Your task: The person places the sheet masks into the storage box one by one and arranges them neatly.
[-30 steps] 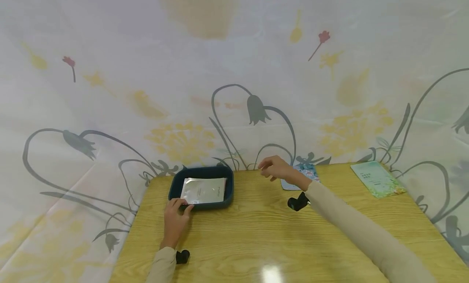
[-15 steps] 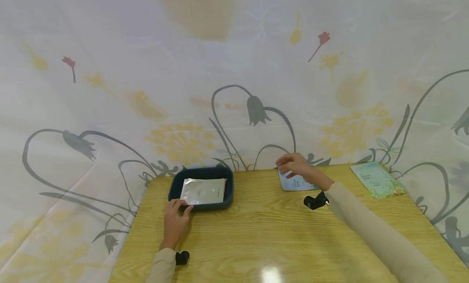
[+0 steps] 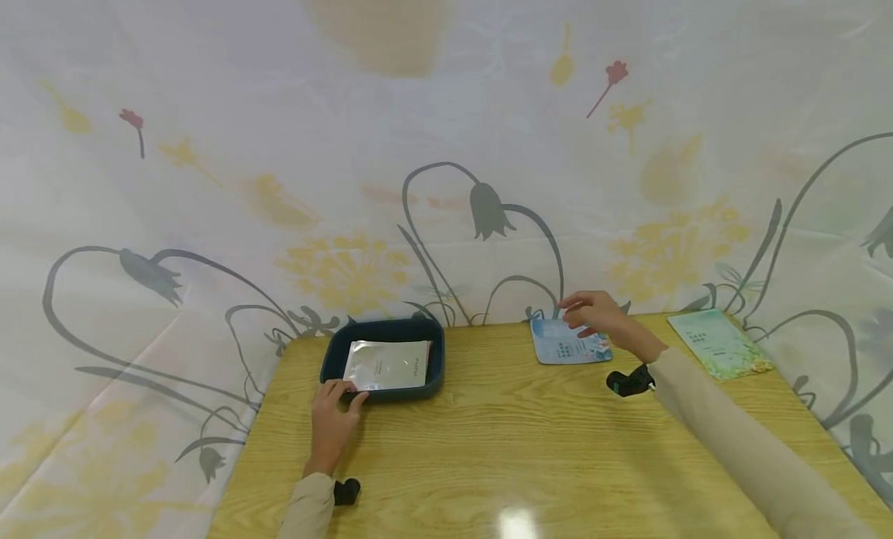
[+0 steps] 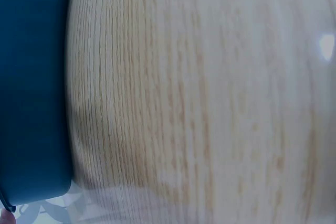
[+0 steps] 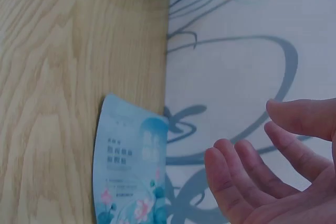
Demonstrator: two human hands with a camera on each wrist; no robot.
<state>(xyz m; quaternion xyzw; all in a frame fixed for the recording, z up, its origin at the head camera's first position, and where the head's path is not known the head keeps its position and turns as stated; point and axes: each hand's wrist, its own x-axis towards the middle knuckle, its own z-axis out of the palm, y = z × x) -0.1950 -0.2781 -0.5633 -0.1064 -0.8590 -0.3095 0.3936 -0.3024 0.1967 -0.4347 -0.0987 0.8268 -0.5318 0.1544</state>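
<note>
At the left of the table, my left hand grips the near left rim of a dark blue plastic basket. A silvery-white flat sachet lies inside it. Only the basket's side wall and a fingertip show in the left wrist view. My right hand is in the air over a light blue sachet with a flower print, holding nothing. In the right wrist view its fingers are loosely bent and apart from the blue sachet.
A pale green sachet lies near the table's back right edge. The wood-grain table ends at a flower-printed cloth backdrop. Each wrist wears a small black camera.
My right hand has moved rightward, away from the basket's side, to above the light blue sachet, uncovering more of it. The left hand and the basket have stayed put.
</note>
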